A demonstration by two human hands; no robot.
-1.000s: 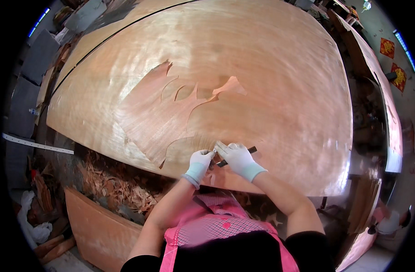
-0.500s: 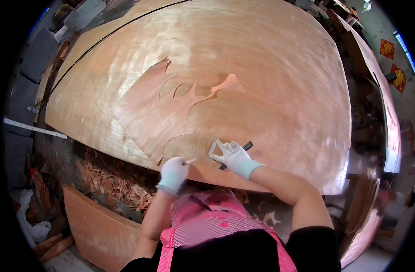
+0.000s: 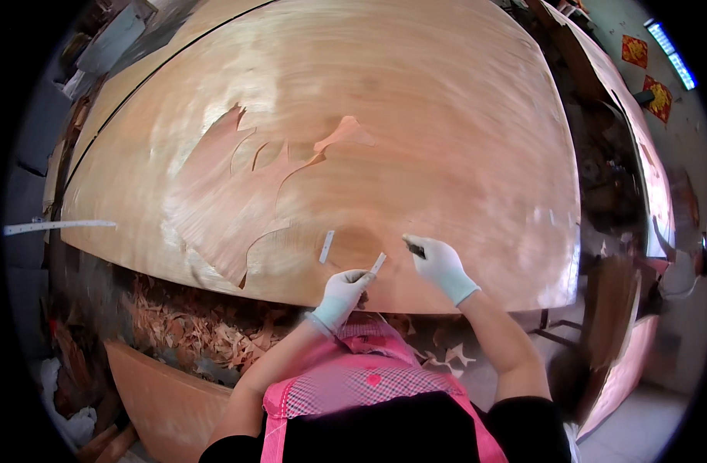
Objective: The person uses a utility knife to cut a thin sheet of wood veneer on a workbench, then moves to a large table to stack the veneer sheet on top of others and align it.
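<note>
White strip point(image 3: 378, 263) is in the left hand point(image 3: 345, 296), pinched between thumb and fingers, free end angled up and right, just in from the near edge of the big wood sheet point(image 3: 446, 139). Right hand point(image 3: 440, 265) is closed on a dark tool point(image 3: 416, 248); only a bit shows, so can't tell its full shape or how its edge faces. Second strip point(image 3: 327, 247) lies on the sheet, just beyond the left hand, not held.

Handling, my read: light pinch near one end so the strip doesn't crease, free end straight. Tool best angled away from the left fingers; the hands are near each other but apart. Gloves may dull the feel of something this thin.

Edges: left wrist is at the sheet's near edge, with the pink apron point(image 3: 376, 370) right below it, so little slack toward the body. Torn veneer piece point(image 3: 230, 193) is off to the left, ragged tips likely to snag a sleeve or crack. Wood scraps point(image 3: 207, 336) sit below the edge on that side. Best room: ahead and right, across bare wood.
</note>
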